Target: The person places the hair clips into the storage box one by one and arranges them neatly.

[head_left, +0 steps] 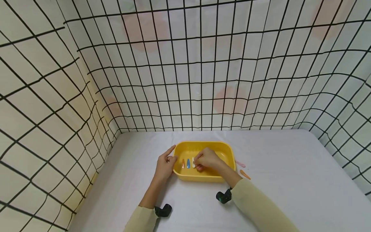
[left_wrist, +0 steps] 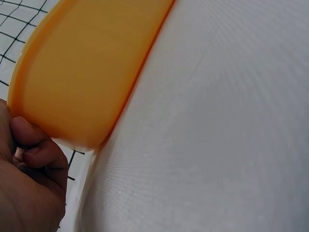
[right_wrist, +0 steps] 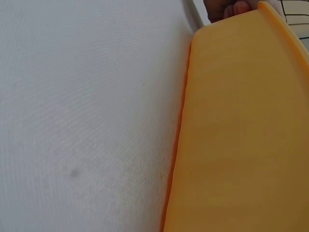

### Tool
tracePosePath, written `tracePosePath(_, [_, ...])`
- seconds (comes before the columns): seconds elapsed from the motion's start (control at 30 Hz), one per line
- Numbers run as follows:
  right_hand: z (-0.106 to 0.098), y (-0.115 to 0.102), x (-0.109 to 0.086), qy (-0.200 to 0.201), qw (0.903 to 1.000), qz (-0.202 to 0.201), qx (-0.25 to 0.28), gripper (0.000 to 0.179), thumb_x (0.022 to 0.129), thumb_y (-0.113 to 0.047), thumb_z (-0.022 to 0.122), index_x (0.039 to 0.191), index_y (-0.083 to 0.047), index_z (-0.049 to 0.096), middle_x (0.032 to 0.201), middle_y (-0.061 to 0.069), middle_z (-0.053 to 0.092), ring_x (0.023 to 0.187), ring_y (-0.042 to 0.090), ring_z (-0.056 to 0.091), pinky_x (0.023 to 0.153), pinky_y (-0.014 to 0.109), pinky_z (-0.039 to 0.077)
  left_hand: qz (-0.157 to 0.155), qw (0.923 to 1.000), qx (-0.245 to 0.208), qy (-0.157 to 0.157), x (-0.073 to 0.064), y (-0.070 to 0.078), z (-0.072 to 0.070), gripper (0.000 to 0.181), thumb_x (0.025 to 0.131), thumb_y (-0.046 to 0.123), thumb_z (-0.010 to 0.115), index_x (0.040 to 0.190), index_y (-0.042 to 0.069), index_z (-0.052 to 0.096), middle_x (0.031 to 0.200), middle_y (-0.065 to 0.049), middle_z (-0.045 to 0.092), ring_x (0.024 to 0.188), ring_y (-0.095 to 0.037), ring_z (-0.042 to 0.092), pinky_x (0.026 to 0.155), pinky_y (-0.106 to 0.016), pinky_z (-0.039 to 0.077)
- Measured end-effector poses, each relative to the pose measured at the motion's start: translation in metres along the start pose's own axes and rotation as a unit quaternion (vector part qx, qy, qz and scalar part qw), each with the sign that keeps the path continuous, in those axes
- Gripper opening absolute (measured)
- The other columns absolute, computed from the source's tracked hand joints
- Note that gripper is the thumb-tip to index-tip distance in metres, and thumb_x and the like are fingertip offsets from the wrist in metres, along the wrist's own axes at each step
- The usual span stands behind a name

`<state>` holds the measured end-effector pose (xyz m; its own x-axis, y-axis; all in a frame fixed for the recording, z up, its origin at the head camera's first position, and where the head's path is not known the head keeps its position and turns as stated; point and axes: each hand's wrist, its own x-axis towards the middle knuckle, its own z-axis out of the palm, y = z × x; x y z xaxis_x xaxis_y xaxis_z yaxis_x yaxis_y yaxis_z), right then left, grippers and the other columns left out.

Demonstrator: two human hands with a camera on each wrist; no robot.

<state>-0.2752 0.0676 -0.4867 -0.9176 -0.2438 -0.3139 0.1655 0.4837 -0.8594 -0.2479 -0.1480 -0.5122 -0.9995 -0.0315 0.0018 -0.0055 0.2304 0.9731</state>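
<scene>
A yellow tray (head_left: 203,178) sits on the white table, and inside it three small snap hair clips stand in a row: an orange clip (head_left: 183,163), a blue clip (head_left: 188,163) and a white clip (head_left: 193,162). My right hand (head_left: 208,159) reaches over the tray's near side and pinches the white clip, its fingertips partly covering it. At the tray's left end, my left hand (head_left: 165,166) holds the rim, with the index finger stretched along it. The left wrist view shows the left hand's other fingers (left_wrist: 46,159) curled against the tray wall.
Just right of the tray lie a pink clip (head_left: 240,164) and an orange clip (head_left: 245,174) on the white tablecloth (head_left: 290,180). A black wire grid (head_left: 200,82) stands behind the table and along both sides.
</scene>
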Motion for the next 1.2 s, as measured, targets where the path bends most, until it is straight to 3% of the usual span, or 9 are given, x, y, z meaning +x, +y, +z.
tracePosePath(0.17, [0.002, -0.003, 0.001, 0.006, 0.9997, 0.023, -0.007, 0.009, 0.092, -0.007, 0.073, 0.090, 0.001, 0.076, 0.075, 0.011, 0.072, 0.056, 0.016, 0.069, 0.060, 0.026, 0.060, -0.002, 1.0000, -0.006, -0.002, 0.000, 0.001, 0.000, 0.054, 0.099, 0.017, 0.059, 0.152, 0.024, 0.053, 0.059, 0.002, 0.046, 0.042, -0.013, 0.037, 0.041, -0.020, 0.037])
tracePosePath(0.67, [0.009, -0.004, 0.001, 0.030, 0.9990, 0.033, 0.001, 0.006, 0.090, -0.003, 0.073, 0.087, 0.002, 0.075, 0.073, 0.012, 0.071, 0.054, 0.016, 0.068, 0.056, 0.027, 0.059, 0.003, 1.0000, 0.000, 0.005, 0.000, 0.001, 0.001, 0.053, 0.099, 0.017, 0.060, 0.151, 0.025, 0.054, 0.059, 0.001, 0.045, 0.043, -0.013, 0.037, 0.041, -0.019, 0.036])
tracePosePath(1.2, [-0.006, -0.002, -0.015, 0.043, 0.9990, 0.006, 0.006, 0.010, 0.091, -0.012, 0.075, 0.093, -0.002, 0.074, 0.076, 0.011, 0.071, 0.058, 0.018, 0.068, 0.058, 0.029, 0.060, -0.016, 0.9998, -0.005, 0.005, 0.000, 0.001, 0.000, 0.054, 0.098, 0.016, 0.061, 0.151, 0.027, 0.054, 0.060, 0.001, 0.046, 0.043, -0.014, 0.038, 0.042, -0.020, 0.037])
